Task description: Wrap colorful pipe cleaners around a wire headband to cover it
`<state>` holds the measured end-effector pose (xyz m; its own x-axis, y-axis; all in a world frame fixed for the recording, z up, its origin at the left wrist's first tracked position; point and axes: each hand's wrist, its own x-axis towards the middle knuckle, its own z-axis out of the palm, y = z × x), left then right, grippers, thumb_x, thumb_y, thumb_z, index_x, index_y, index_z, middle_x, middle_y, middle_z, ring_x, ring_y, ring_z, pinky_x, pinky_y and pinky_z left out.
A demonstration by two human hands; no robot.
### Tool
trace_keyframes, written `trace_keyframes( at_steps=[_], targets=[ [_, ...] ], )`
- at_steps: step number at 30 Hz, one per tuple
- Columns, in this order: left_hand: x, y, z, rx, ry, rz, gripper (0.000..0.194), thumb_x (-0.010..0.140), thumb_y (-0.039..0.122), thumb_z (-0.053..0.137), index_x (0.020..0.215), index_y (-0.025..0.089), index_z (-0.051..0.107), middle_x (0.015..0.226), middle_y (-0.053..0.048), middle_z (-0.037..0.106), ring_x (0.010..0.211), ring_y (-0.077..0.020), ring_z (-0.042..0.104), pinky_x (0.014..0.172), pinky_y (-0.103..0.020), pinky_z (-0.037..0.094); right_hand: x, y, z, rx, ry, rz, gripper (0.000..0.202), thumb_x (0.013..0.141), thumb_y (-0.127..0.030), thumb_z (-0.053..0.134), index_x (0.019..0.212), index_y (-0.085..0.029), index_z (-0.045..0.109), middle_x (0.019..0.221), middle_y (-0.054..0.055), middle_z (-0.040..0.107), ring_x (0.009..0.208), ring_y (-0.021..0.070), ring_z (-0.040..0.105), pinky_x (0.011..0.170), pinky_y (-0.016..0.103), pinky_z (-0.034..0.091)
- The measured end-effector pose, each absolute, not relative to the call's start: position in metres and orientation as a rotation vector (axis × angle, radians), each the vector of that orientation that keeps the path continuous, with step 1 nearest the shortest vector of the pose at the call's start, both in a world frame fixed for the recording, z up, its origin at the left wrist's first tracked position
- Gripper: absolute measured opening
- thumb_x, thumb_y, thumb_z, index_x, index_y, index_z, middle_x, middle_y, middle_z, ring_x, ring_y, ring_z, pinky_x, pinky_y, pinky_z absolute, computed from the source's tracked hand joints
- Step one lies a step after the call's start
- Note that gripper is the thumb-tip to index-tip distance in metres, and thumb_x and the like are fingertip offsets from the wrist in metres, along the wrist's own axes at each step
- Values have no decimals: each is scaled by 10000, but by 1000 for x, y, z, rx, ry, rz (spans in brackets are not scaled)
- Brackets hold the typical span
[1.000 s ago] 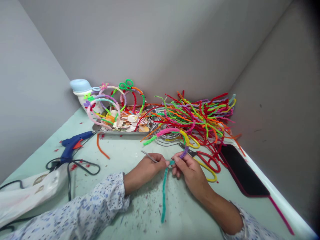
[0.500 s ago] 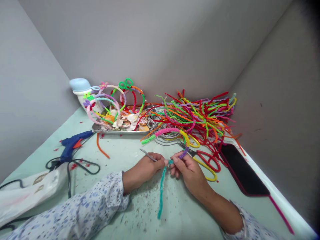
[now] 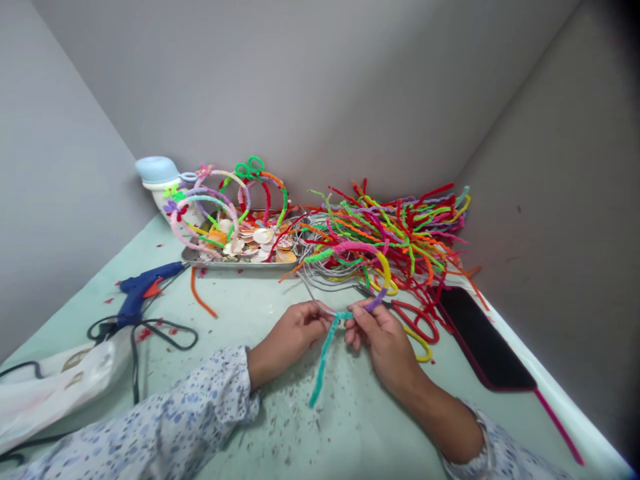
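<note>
Between my hands is a curved wire band wrapped in pipe cleaner (image 3: 353, 247), coloured green, pink, yellow and purple, then teal. My right hand (image 3: 383, 340) is closed in a pinch on this band where purple meets teal. A loose teal pipe cleaner (image 3: 323, 367) hangs down from the wrapped part. At its upper end, the fingers of my left hand (image 3: 295, 333) are pinched together on the teal strand, close against the band's wire. The bare grey end of the wire (image 3: 311, 292) sticks up past my left fingertips. Exactly how those fingertips grip is partly hidden.
Behind lies a metal tray (image 3: 240, 265) of shells with finished bands (image 3: 235, 207). A pipe cleaner pile (image 3: 390, 220), scissors (image 3: 415, 320) and a phone (image 3: 485, 340) are to the right. On the left are a blue glue gun (image 3: 137, 293), plastic bag (image 3: 65, 373) and white bottle (image 3: 163, 180).
The band has turned, its arch rising and shifting right. The bare wire end now points more upward. The loose teal tail has swung left and its tip is higher.
</note>
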<state>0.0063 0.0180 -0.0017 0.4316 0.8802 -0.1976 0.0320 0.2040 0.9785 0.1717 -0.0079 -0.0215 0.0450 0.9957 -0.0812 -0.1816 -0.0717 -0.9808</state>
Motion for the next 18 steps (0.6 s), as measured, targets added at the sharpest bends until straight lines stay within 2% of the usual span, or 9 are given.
trace_keyframes(
  at_steps=[3,7,18],
  targets=[
    [7,18,-6,1292,958,799,203,755,274,612,888,123,590,739,-13,581,640,-112,481,604,-232,360,172,-7,-22,-1143,-987,1316,269,833,-438,606,856,-175,555,639,-12,627,492,100,544,467,213,410],
    [8,18,-5,1283,985,814,255,761,313,632,921,126,563,663,12,559,579,-100,461,555,-218,345,172,-7,-21,-1142,-1010,1339,271,829,-435,611,832,-169,562,634,-11,623,491,97,542,468,209,413],
    [5,15,-17,1657,1045,999,111,793,208,628,892,158,637,763,7,548,599,-82,455,550,-194,376,174,-7,-26,-1094,-963,1386,258,827,-419,622,853,-168,570,645,-16,622,477,85,553,429,182,393]
  ],
)
